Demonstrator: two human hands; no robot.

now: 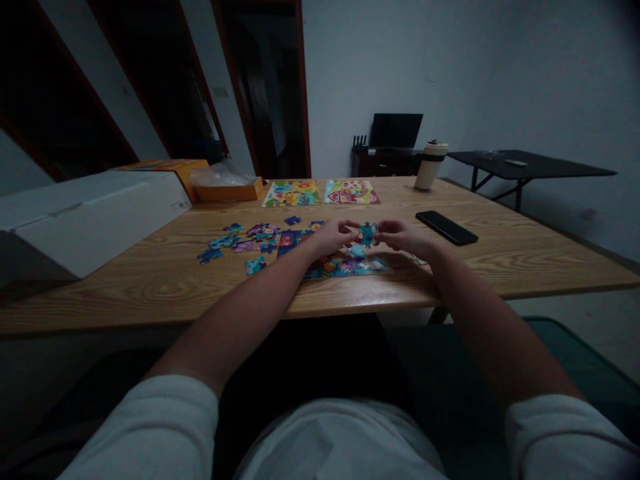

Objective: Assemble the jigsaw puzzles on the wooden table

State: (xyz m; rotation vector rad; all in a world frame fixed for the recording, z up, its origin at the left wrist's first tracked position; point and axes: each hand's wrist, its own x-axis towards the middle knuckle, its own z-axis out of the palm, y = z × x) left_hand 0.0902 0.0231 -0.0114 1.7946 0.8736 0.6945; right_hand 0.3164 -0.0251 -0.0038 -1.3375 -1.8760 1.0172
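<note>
Between my two hands a teal jigsaw puzzle piece (367, 234) is held just above the table. My left hand (334, 237) pinches its left side, and my right hand (403, 238) grips its right side. Below them lies a partly joined jigsaw puzzle (350, 266), its lower edge in blue and pink; my left hand and forearm hide part of it. Loose puzzle pieces (263, 231) in purple and blue are scattered to the left, some overlapping. A single light-blue piece (255, 265) rests left of the joined part.
A black phone (447, 227) lies to the right, with a cream tumbler (431, 165) behind it. Two colourful picture sheets (293, 193) lie at the back. On the left stand a white box (105, 213) and an orange box (227, 193) holding clear plastic.
</note>
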